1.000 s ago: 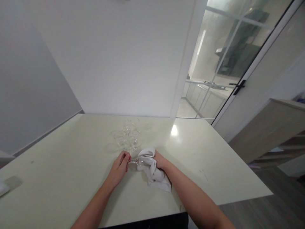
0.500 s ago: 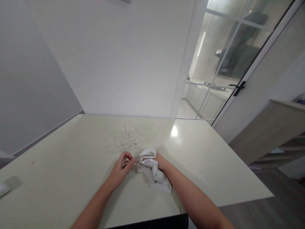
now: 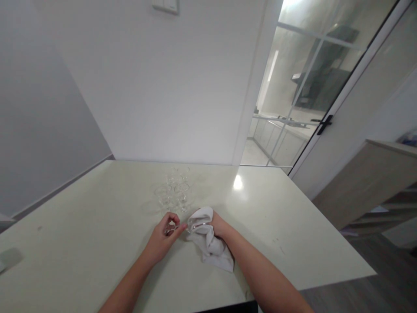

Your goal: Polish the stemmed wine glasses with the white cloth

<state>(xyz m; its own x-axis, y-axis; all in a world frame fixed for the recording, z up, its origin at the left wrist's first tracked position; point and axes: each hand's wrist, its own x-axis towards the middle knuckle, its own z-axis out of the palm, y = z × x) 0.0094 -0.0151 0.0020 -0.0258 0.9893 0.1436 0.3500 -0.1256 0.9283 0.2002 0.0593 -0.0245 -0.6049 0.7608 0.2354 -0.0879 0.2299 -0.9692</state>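
"One plain black edge point(image 3: 233, 307), too cut off for us to name, showed nearest, and beyond it spread the pale, glossy-topped table point(image 3: 97, 226). What were we holding over it?"

"Our left hand point(image 3: 161, 240) had its thumb and fingers closed round what looked like the foot end of a clear, stemmed drinking glass point(image 3: 196, 225), tipped on its side with the bowl toward our right. Our right hand point(image 3: 219, 224) was tucked into a soft, crumpled white cloth point(image 3: 217, 248) bunched about that bowl. Its fingers were hidden, so we couldn't tell how firmly they gripped."

"Which step was that, by our reckoning?"

"We judged it the wiping of the bowl. The next move, we thought, called for a steady left hold and a gentle turn against the fabric, with no sideways strain on the thin stem."

"And farther off?"

"Just past our left knuckles stood a tight cluster of clear glasses point(image 3: 178, 189), too overlapped for us to count. Behind them the tabletop met a plain white wall point(image 3: 163, 87), and to the right we saw a white-framed glazed door point(image 3: 304, 78) with a black lever handle point(image 3: 323, 124)."
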